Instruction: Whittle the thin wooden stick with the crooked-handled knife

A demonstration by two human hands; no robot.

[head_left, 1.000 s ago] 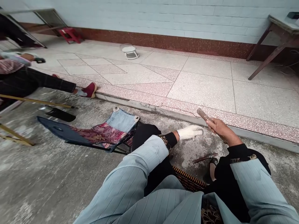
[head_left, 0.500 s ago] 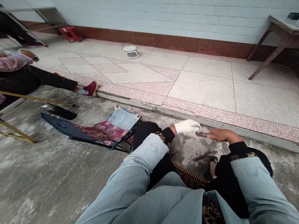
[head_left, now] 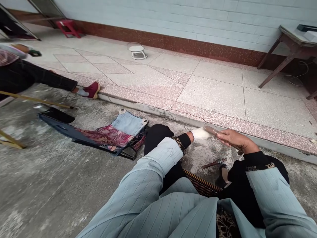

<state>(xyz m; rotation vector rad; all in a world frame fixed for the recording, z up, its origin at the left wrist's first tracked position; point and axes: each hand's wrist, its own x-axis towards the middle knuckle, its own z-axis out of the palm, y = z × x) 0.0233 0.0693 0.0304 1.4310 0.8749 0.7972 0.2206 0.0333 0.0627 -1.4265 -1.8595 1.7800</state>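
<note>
My right hand is bare and closed around a brown flat tool, a knife-like blade, which slants up to the left. My left hand wears a white glove and lies low on the concrete ground just beside the blade's tip; its fingers are partly hidden behind the blade. A thin brown stick lies on the ground below my hands, near my foot. My knees in light blue striped cloth fill the foreground.
A folding fabric stool lies tipped over at left centre. Another person sits at far left, a leg with a red shoe stretched out. A raised terrazzo step runs across. A wooden table stands at right.
My right hand lowered the blade from a raised position to the ground, then tilted it up again beside the gloved left hand. The view shifted slightly.
</note>
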